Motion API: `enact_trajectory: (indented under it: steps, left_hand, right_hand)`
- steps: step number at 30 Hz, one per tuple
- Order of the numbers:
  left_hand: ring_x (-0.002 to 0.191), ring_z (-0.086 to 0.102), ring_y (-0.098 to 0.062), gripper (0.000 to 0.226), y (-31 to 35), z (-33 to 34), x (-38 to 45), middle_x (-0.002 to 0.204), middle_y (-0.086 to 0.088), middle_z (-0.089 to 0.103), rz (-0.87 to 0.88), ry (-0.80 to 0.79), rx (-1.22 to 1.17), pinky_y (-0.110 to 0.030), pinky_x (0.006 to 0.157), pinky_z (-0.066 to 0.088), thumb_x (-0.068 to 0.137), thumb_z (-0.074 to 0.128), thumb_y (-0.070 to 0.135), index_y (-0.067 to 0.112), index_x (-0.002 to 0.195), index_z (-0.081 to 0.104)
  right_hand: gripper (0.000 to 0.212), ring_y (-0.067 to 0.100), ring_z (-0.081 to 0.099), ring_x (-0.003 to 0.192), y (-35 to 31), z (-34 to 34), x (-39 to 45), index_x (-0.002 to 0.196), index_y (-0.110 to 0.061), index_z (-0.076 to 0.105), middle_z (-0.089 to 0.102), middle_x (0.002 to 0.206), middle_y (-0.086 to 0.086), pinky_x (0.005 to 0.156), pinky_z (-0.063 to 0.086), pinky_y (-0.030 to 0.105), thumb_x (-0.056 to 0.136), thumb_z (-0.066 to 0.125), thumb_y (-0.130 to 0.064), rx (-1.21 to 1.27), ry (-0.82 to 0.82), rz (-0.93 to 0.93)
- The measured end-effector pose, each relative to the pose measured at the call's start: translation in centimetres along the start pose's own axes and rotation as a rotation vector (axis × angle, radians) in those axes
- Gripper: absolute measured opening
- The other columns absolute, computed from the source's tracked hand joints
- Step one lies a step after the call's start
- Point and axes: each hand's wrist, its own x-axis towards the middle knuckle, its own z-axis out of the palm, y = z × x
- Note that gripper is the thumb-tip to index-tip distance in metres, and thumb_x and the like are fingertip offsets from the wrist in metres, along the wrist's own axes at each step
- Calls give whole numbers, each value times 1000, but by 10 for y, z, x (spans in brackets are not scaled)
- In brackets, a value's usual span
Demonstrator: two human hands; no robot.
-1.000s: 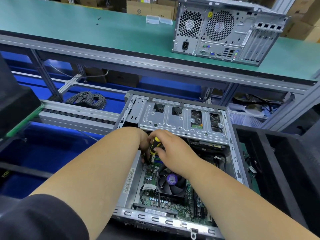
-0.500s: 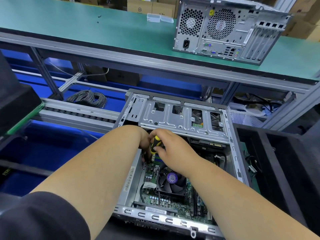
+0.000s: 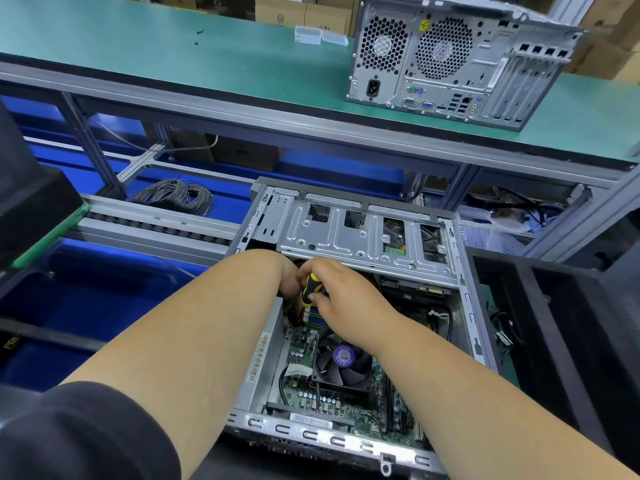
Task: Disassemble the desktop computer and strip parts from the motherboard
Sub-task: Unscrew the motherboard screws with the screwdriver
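Two hands work inside the open case [image 3: 464,306]: the right hand [image 3: 341,289] grips a screwdriver [image 3: 309,289], the left hand's [image 3: 289,285] grip is hidden; the motherboard [image 3: 301,344] looks stiff but fragile, best held by its edges.

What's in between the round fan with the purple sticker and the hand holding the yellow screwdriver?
In the head view, green motherboard with blue and green slots lies between the fan and the right hand gripping the screwdriver.

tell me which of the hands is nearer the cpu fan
Right. The right hand, gripping the screwdriver, sits just above the cpu fan; the left hand is farther up-left.
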Motion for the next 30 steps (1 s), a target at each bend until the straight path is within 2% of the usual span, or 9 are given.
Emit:
enact_trajectory:
  steps: [6,9,12,15,19,21,24,27,30]
  left_hand:
    - [121,53,-26,31,1,1,1,127,-5,62,37,-62,-79,-45,107,40,87,68,22,21,117,69]
    - [121,53,-26,27,0,1,1,128,-3,61,26,-71,-89,-45,107,40,84,72,26,24,111,71]
    - [121,52,-26,34,0,1,0,128,-2,60,18,-57,-81,-45,106,41,80,75,29,24,114,71]
    - [113,58,-28,42,-1,-1,-1,121,-6,63,17,-8,-43,-46,102,45,76,76,38,20,115,70]
    - [112,59,-30,41,0,-2,-4,118,-9,64,18,-13,-7,-46,102,45,78,74,39,17,113,70]
    - [113,57,-29,42,2,-2,-7,120,-6,63,18,-13,-10,-45,102,44,77,75,40,21,114,70]
    - [116,57,-23,38,5,-1,-8,122,-2,66,77,-74,-29,-42,106,42,84,72,31,18,119,68]
    - [115,57,-19,37,7,-1,-11,124,-1,66,94,-107,-44,-41,108,40,87,69,26,15,122,67]
    - [122,54,-22,36,6,-1,-11,126,-2,65,89,-105,-67,-41,109,39,88,68,22,15,123,66]
  right_hand:
    - [34,16,51,93,1,-1,0,121,-24,51,55,121,-4,81,44,33,93,58,-6,-5,-6,-1]
    - [34,17,52,96,1,-2,0,123,-24,51,55,123,-3,84,45,35,94,58,-7,-9,-8,2]
    - [30,20,52,100,-1,-4,0,123,-22,52,56,121,-3,84,45,36,95,57,-14,-38,-5,-9]
    - [22,20,51,101,-3,-6,-1,117,-18,57,56,113,-2,87,44,38,97,58,-25,-86,31,-56]
    - [17,18,51,93,-8,-7,-1,112,-16,64,50,108,-2,84,44,33,96,62,-20,6,55,-61]
    - [22,18,51,98,-8,-7,-1,117,-18,60,52,112,-3,86,43,32,95,62,-18,15,52,-48]
    - [30,19,52,97,-6,-8,-1,122,-23,49,55,117,-4,81,44,35,95,62,-18,56,63,23]
    - [26,20,56,95,-5,-9,-1,115,-25,47,56,114,-5,81,48,37,95,59,-14,82,50,37]
    - [25,21,56,98,-4,-10,-1,115,-26,47,56,117,-4,83,49,41,95,56,-13,60,35,23]
